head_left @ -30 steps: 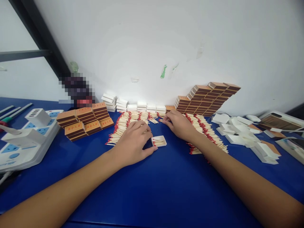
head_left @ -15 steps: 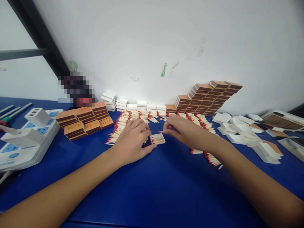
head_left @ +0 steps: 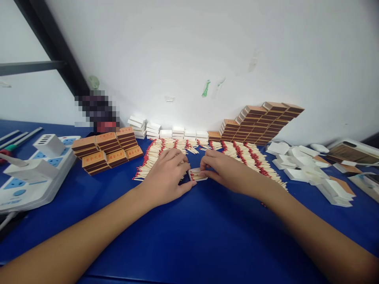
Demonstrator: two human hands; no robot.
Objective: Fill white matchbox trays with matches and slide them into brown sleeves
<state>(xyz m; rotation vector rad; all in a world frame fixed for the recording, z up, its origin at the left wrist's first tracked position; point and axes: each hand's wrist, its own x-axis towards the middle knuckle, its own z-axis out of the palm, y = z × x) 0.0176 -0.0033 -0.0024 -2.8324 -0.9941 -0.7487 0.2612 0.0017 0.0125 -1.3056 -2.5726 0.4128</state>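
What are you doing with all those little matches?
A person has both hands at a small white tray with some red-tipped matches in it. The left hand is at its left end, and the right hand's fingertips reach over its right end; whether they pinch a match is hidden. Many loose matches lie behind, with brown matchboxes stacked on both sides.

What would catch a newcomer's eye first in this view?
Probably the mass of red-tipped matches spread across the blue table, then the stepped stack of orange-and-brown matchboxes by the wall on the right. At the centre, the left hand and right hand flank a small white tray with matches inside.
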